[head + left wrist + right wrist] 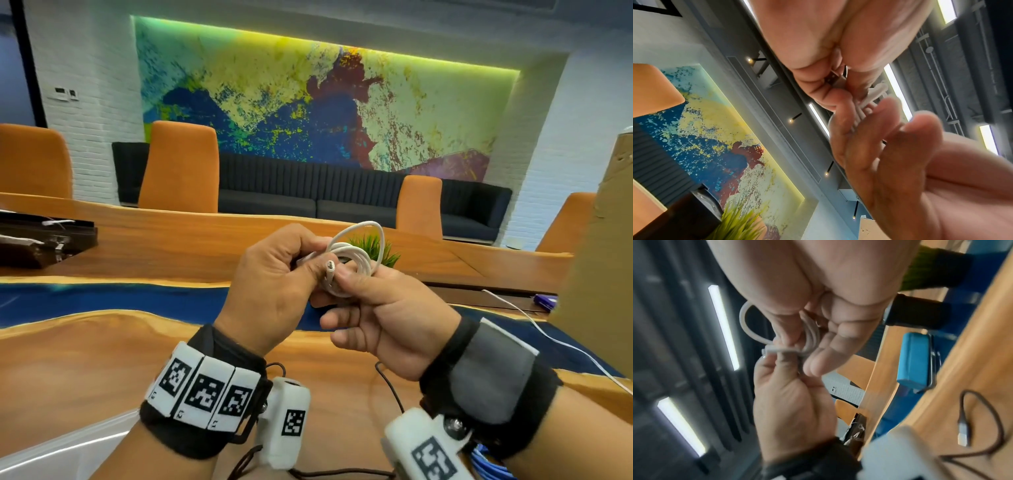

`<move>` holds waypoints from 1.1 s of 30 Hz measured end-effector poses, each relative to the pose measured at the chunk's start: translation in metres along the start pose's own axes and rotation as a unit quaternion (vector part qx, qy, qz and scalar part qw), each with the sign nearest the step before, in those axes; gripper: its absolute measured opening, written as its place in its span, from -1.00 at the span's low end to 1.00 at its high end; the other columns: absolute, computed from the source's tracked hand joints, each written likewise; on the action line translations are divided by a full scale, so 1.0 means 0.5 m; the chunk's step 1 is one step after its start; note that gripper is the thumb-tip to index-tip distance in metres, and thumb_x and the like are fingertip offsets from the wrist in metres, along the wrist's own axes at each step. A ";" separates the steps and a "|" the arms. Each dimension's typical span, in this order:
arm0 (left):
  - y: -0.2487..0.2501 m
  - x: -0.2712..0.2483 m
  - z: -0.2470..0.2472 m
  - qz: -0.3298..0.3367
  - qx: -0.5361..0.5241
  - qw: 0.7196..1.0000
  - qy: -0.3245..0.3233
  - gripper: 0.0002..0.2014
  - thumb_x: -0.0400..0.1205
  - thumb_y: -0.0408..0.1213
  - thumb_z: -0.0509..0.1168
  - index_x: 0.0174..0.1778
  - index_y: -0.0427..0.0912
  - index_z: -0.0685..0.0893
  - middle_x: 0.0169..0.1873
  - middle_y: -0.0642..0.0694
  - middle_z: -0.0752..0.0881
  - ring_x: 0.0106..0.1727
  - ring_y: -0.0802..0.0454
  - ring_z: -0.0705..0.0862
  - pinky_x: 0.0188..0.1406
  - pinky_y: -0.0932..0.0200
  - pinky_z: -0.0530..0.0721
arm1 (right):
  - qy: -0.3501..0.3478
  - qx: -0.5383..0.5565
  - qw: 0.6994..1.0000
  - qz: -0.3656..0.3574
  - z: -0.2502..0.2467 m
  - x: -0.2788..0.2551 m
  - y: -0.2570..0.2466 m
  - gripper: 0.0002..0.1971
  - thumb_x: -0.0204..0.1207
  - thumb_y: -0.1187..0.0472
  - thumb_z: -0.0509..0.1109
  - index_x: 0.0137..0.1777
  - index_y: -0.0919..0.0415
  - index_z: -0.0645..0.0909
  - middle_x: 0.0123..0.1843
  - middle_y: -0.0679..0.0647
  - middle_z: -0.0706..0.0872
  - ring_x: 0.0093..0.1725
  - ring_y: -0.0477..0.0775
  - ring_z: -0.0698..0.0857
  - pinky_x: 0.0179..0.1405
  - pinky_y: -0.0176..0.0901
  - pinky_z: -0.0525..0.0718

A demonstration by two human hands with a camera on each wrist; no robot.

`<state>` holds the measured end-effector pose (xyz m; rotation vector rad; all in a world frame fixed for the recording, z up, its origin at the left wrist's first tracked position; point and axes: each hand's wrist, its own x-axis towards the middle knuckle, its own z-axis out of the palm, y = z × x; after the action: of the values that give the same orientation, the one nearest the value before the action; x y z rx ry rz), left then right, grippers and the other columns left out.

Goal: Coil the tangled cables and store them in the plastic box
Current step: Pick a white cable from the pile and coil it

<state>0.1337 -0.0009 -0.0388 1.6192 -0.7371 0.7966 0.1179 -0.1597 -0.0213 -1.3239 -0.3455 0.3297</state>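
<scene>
A: In the head view, where is the white cable (354,257)?

B: Above the table (102,346), coiled, gripped by the left hand (274,287); the right hand (383,318) pinches its loops.

A: Left wrist view?

B: Curled fingers (813,84) clamp a plug.

A: Right wrist?

B: Fingers (838,340) curled round the coil; a black cable (970,418) lies on the table.
</scene>
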 end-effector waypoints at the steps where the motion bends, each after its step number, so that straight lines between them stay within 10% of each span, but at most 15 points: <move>1: 0.002 0.000 0.001 0.007 0.007 1.000 0.002 -0.77 0.61 -0.38 0.44 -0.07 0.12 0.71 -0.15 0.12 0.79 -0.14 0.20 0.75 -0.20 0.39 0.68 | 0.018 -0.012 1.000 -0.018 0.003 0.002 0.006 -0.72 0.64 0.09 0.31 0.24 0.22 0.61 -0.07 0.24 0.79 -0.33 0.07 0.72 -0.45 -0.14 0.76; 10: -0.006 -0.001 0.008 0.020 0.006 1.000 0.020 -0.86 0.61 -0.34 0.44 -0.01 0.00 0.72 -0.17 0.15 0.78 -0.09 0.18 0.76 -0.15 0.36 0.71 | 0.123 -0.085 0.980 -0.131 0.021 0.019 0.027 -0.81 0.74 0.13 0.19 0.19 0.09 0.62 -0.06 0.24 0.82 -0.13 0.25 0.82 -0.39 -0.05 0.75; 18: -0.022 0.001 0.003 0.037 0.032 0.998 0.051 -0.85 0.61 -0.40 0.43 -0.01 -0.05 0.70 -0.16 0.17 0.75 -0.11 0.27 0.74 -0.13 0.43 0.66 | 0.021 0.047 0.998 0.037 0.016 0.014 -0.012 -0.76 0.43 0.16 0.43 0.05 0.23 0.68 -0.15 0.19 0.75 -0.21 0.10 0.72 -0.35 -0.10 0.77; 24: -0.033 0.010 -0.019 -0.034 0.020 0.994 0.097 -0.82 0.60 -0.38 0.46 -0.08 0.03 0.71 -0.18 -0.01 0.81 -0.23 0.09 0.77 -0.25 0.17 0.76 | 0.021 -0.151 0.988 0.026 -0.005 -0.010 -0.029 -0.73 0.61 0.42 0.33 0.24 0.13 0.53 -0.31 0.19 0.66 -0.47 0.01 0.62 -0.50 -0.17 0.71; 28: -0.036 0.019 -0.046 -0.080 -0.005 0.991 0.111 -0.87 0.60 -0.42 0.46 -0.08 -0.08 0.73 -0.20 -0.12 0.81 -0.31 0.06 0.76 -0.33 0.17 0.75 | 0.169 -0.507 0.839 -0.098 -0.077 -0.034 -0.047 -0.83 0.63 0.30 0.35 -0.05 0.00 0.69 -0.32 0.05 0.73 -0.45 -0.04 0.71 -0.39 -0.15 0.78; 33: -0.035 0.006 -0.005 -0.131 0.005 0.990 0.045 -0.89 0.60 -0.39 0.46 -0.08 -0.09 0.73 -0.25 -0.11 0.81 -0.29 -0.03 0.78 -0.23 0.03 0.82 | 0.271 -0.621 0.707 -0.202 -0.143 -0.041 -0.082 -0.84 0.61 0.19 0.36 -0.18 -0.03 0.67 -0.38 -0.07 0.71 -0.34 -0.10 0.72 -0.31 -0.11 0.75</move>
<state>0.1492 0.0045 -0.0458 1.6375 -0.4447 0.6771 0.1314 -0.2398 0.0024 -2.5049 -0.3365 -0.8536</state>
